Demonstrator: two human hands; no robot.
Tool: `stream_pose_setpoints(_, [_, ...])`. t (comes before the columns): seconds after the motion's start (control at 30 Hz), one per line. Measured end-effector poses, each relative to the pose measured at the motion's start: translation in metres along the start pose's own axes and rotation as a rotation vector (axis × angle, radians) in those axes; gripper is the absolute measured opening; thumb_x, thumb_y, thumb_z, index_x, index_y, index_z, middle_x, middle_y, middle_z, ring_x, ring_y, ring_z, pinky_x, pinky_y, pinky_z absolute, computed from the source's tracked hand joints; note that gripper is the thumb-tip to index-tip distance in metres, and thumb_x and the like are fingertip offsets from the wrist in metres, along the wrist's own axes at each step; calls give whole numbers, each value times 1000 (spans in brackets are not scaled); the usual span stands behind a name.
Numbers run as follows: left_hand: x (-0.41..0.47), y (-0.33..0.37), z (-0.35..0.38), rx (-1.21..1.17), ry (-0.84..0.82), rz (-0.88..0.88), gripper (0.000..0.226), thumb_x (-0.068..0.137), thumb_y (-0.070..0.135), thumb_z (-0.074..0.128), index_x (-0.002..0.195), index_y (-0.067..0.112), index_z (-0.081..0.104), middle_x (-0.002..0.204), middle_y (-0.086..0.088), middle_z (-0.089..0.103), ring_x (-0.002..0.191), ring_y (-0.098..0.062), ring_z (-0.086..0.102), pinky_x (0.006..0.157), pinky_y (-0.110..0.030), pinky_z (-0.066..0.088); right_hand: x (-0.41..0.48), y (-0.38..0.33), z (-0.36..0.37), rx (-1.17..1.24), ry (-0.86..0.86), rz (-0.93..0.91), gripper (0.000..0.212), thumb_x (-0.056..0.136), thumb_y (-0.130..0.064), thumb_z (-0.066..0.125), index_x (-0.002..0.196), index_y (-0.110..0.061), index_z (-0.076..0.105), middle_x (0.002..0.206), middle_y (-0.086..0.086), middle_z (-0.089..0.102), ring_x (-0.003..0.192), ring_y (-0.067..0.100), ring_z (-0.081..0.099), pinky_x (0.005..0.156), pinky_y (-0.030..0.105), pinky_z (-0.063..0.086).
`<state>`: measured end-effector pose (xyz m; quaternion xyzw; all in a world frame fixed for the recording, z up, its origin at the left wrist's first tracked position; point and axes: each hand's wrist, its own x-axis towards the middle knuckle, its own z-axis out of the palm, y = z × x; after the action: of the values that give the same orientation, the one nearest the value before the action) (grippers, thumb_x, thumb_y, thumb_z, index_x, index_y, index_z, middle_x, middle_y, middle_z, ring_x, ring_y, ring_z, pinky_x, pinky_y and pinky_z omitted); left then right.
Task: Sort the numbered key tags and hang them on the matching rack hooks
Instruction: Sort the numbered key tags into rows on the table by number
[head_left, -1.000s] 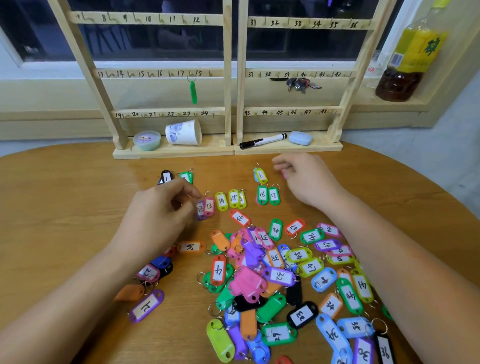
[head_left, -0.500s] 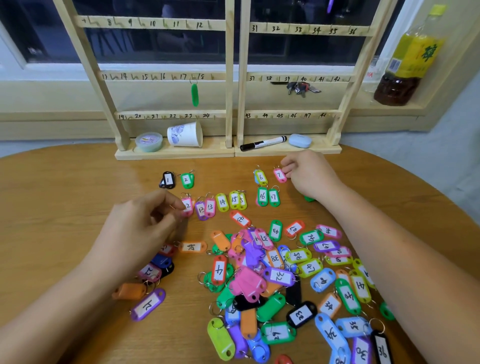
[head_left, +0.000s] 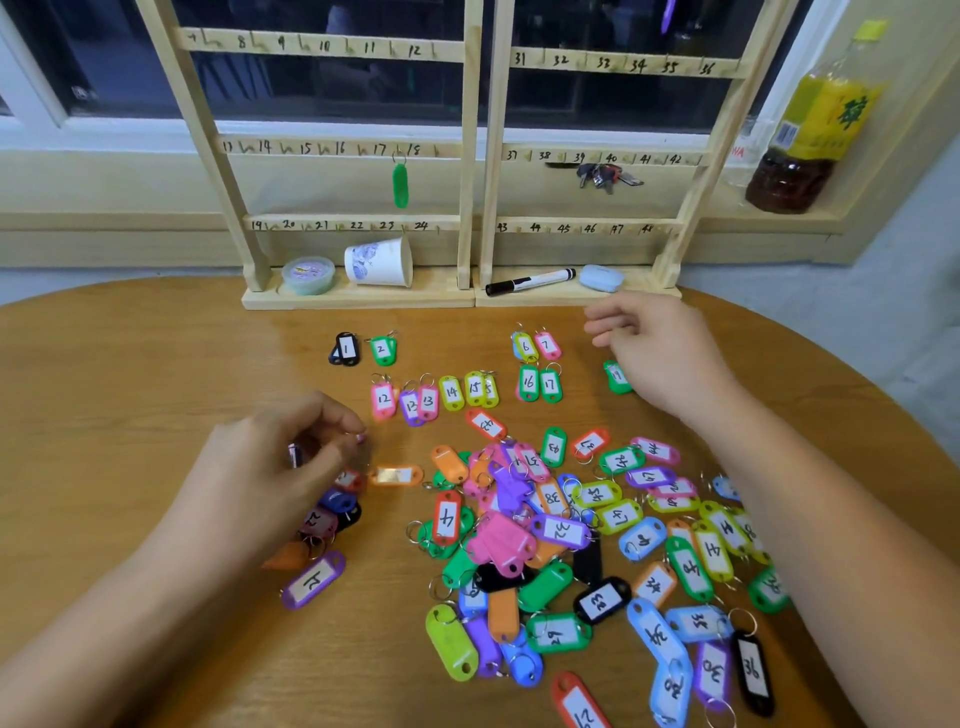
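Observation:
Two wooden racks (head_left: 470, 156) with numbered hooks stand at the table's far edge. A green tag (head_left: 400, 184) hangs under hook 18. Sorted tags lie in rows in front: 1 (head_left: 346, 347) and 2, 6 and 7 (head_left: 546, 345), 12 (head_left: 383, 399) to 15, 16 and 17. A big mixed pile of tags (head_left: 561, 530) covers the centre and right. My left hand (head_left: 270, 483) is curled over a small heap of tags at the left and pinches a small tag, mostly hidden. My right hand (head_left: 657, 353) hovers relaxed and empty right of tag 7, over a green tag 19 (head_left: 616, 376).
A bunch of keys (head_left: 605, 176) hangs near hook 39. On the rack bases sit a round tub (head_left: 307, 274), a tipped paper cup (head_left: 379, 262), a marker (head_left: 530, 281) and a blue eraser (head_left: 601, 278). A bottle (head_left: 810, 135) stands on the sill at right.
My left hand left pink tag 12 at the row's left end and pulled back to the small heap. My right hand laid pink tag 7 beside 6 and drew away rightward.

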<state>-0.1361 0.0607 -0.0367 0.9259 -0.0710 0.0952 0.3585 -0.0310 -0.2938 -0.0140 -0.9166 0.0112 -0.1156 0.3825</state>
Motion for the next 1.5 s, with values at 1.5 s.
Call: stream_pose_setpoints(1.5, [-3, 3, 47, 96, -61, 176, 15, 98, 37, 72, 112, 38, 77, 88, 21, 71, 88, 1, 63, 76, -13, 45, -97, 18, 8, -352, -346, -212, 15, 97, -37, 72, 104, -47, 64, 108, -20, 52, 113, 10, 46, 102, 42, 32])
